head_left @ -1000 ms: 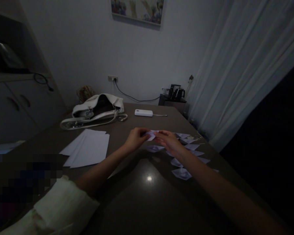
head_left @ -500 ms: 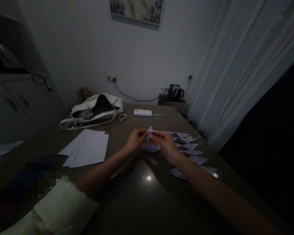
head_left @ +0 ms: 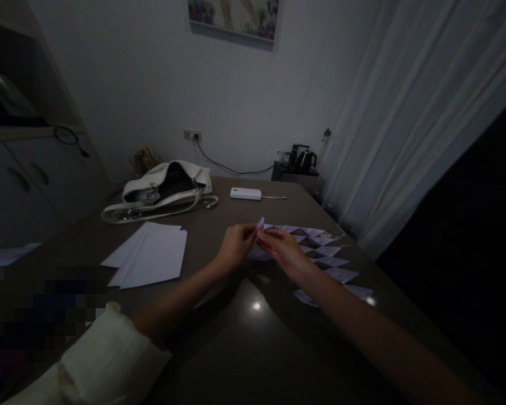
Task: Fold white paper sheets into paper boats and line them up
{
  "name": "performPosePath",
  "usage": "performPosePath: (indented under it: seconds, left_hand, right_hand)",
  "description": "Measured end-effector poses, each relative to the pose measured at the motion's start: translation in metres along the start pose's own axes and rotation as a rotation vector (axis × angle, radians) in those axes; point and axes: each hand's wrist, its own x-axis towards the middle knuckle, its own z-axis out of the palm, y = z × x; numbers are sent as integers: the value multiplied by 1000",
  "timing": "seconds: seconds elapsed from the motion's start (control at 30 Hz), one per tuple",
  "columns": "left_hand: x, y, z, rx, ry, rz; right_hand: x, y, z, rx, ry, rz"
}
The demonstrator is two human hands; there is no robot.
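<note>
Both my hands meet over the middle of the dark table (head_left: 244,349). My left hand (head_left: 235,247) and my right hand (head_left: 280,248) pinch a small folded piece of white paper (head_left: 259,225) between their fingertips, its tip pointing up. Another folded piece (head_left: 259,254) lies on the table just under my hands. Several folded paper triangles (head_left: 326,253) lie in rows to the right of my right hand. A fanned stack of flat white sheets (head_left: 149,254) rests to the left of my left hand.
A white handbag (head_left: 164,190) sits at the back of the table, with a white power bank (head_left: 245,193) and its cable beside it. A curtain (head_left: 409,112) hangs at the right. Cabinets (head_left: 29,180) stand at the left, and a kettle (head_left: 301,158) stands on a side stand.
The paper piece has been turned from lying flat between my fingers to standing on edge. My hands have drawn slightly closer together and lower.
</note>
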Motion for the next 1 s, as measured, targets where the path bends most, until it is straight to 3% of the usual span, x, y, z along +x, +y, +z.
performPosePath:
  seconds: [0.13, 0.3, 0.67, 1.0]
  left_hand:
    - [-1, 2, 1, 5, 35, -8]
    - [1, -1, 1, 2, 184, -35]
    - [3, -4, 4, -94, 120, -12]
    - [7, -12, 4, -90, 130, -47]
  right_hand:
    - [-1, 0, 1, 7, -1, -3]
    - [-1, -2, 1, 13, -4, -23]
    - [1, 2, -7, -29, 78, -121]
    - [-9, -5, 1, -122, 70, -135]
